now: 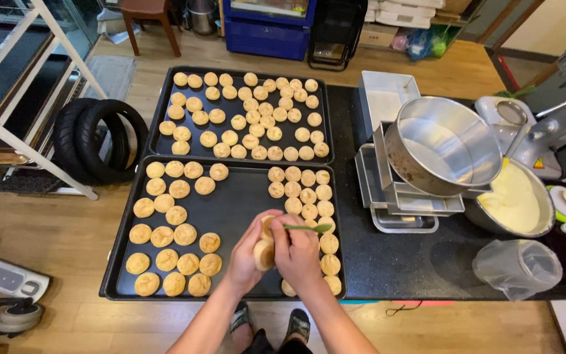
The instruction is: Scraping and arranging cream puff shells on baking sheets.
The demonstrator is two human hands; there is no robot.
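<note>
Gripping a round pastry (263, 252) in the left hand (250, 252), right hand (298, 252) pinching a green-handled tool (306, 228) closed, working over the near baking tray (230, 210), cream bowl (515, 200) sitting well right.

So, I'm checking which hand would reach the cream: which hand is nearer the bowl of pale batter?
Right. The right hand is closer to the bowl; the left hand sits beyond it, farther left.

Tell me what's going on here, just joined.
A person stands over two black baking trays of small round golden pastry puffs. The left hand holds one golden puff above the near tray, and the right hand holds a thin green-handled tool at it. At right on the dark counter are stacked metal pans, a round metal tin and a bowl of pale yellow cream.
</note>
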